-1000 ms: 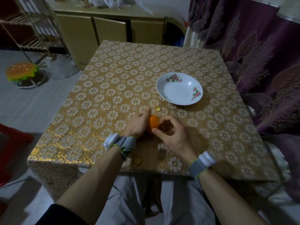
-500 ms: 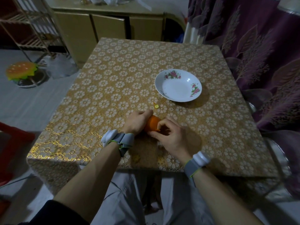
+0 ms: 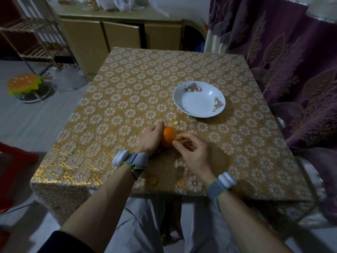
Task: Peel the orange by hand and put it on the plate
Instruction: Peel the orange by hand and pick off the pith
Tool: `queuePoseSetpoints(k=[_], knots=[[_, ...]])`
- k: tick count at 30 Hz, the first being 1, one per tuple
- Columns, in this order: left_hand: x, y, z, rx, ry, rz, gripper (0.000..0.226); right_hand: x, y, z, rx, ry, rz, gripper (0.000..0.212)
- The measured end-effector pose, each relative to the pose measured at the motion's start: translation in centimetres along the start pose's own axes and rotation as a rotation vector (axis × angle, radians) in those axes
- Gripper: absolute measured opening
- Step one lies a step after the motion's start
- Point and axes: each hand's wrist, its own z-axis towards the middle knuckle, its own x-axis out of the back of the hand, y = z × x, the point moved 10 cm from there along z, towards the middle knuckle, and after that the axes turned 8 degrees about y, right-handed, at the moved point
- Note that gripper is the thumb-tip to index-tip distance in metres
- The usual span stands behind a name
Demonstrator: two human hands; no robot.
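Observation:
An orange (image 3: pixel 168 138) rests on the gold floral tablecloth near the table's front middle. My left hand (image 3: pixel 151 140) wraps around its left side and holds it. My right hand (image 3: pixel 193 153) is just right of the fruit, with thumb and forefinger pinching a thin strip of peel (image 3: pixel 179 138) that stands off the orange's right side. A white plate (image 3: pixel 199 99) with pink flowers on its rim sits beyond and to the right, with nothing in it. A small bit of peel (image 3: pixel 175 122) lies between orange and plate.
The table (image 3: pixel 127 99) has a near edge just below my wrists. Another peel scrap (image 3: pixel 153 181) lies near that edge. A purple curtain (image 3: pixel 291 61) hangs close on the right. A cabinet (image 3: pixel 120 33) stands behind, a burger-shaped stool (image 3: pixel 24 85) on the floor left.
My right hand has drawn a little away from the orange, lifting a strip of peel off its right side. My left hand keeps its hold on the fruit.

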Motion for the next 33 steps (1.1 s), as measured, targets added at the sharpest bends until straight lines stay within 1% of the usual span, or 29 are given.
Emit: queuePoseSetpoints(k=[3, 7, 8, 10, 11, 13, 16, 19, 20, 22, 24, 26, 29, 30, 32, 33], knots=[[0.0, -0.1, 0.0, 0.016, 0.0, -0.024, 0.041, -0.5, -0.3, 0.0, 0.014, -0.038, -0.007, 0.022], [0.6, -0.3, -0.4, 0.055, 0.008, -0.093, 0.038, -0.5, -1.3, 0.2, 0.052, -0.014, -0.046, 0.011], [0.7, -0.3, -0.4, 0.056, 0.014, -0.126, 0.033, -0.5, -1.3, 0.3, 0.03, -0.005, -0.038, 0.009], [1.1, -0.5, -0.5, 0.08, 0.024, -0.249, 0.022, -0.3, -0.1, 0.4, -0.1, 0.03, 0.037, 0.007], [1.4, -0.6, -0.6, 0.101, 0.03, -0.311, 0.021, -0.1, 0.5, 0.4, -0.158, 0.056, 0.063, 0.008], [1.8, -0.6, -0.7, 0.101, 0.05, -0.364, 0.022, 0.0, 1.1, 1.1, -0.185, 0.078, 0.029, 0.01], [1.8, 0.1, -0.7, 0.025, 0.044, -0.298, 0.025, -0.7, 0.7, 2.9, -0.109, 0.037, -0.155, 0.015], [1.5, -0.1, -0.4, 0.041, 0.043, -0.297, 0.031, -1.6, 0.3, 4.3, -0.059, -0.008, -0.234, 0.025], [1.5, -0.2, -0.3, 0.043, 0.047, -0.295, 0.033, -1.6, 0.0, 4.4, -0.033, -0.001, -0.243, 0.025], [1.4, -0.3, 0.0, 0.039, 0.049, -0.284, 0.036, -1.3, -0.5, 4.1, -0.005, 0.029, -0.208, 0.021], [1.5, -0.2, 0.1, 0.037, 0.049, -0.265, 0.041, -1.5, -1.4, 3.3, 0.022, 0.018, -0.117, 0.02], [1.2, -0.2, 0.3, 0.037, 0.028, -0.226, 0.048, -1.9, -3.0, 2.1, 0.144, -0.002, -0.074, 0.027], [1.2, -0.1, 0.2, 0.069, -0.01, -0.25, 0.057, -2.5, -4.5, 0.5, 0.319, -0.008, -0.101, 0.033], [1.2, -0.2, 0.1, 0.077, -0.025, -0.265, 0.056, -2.5, -4.6, 0.3, 0.339, 0.001, -0.114, 0.032], [1.2, 0.1, -0.3, 0.051, -0.045, -0.267, 0.055, -2.3, -4.2, 0.7, 0.307, 0.042, -0.119, 0.029], [1.1, 0.2, -0.2, 0.021, -0.044, -0.229, 0.062, -2.1, -4.1, 0.9, 0.283, 0.066, -0.119, 0.027]])
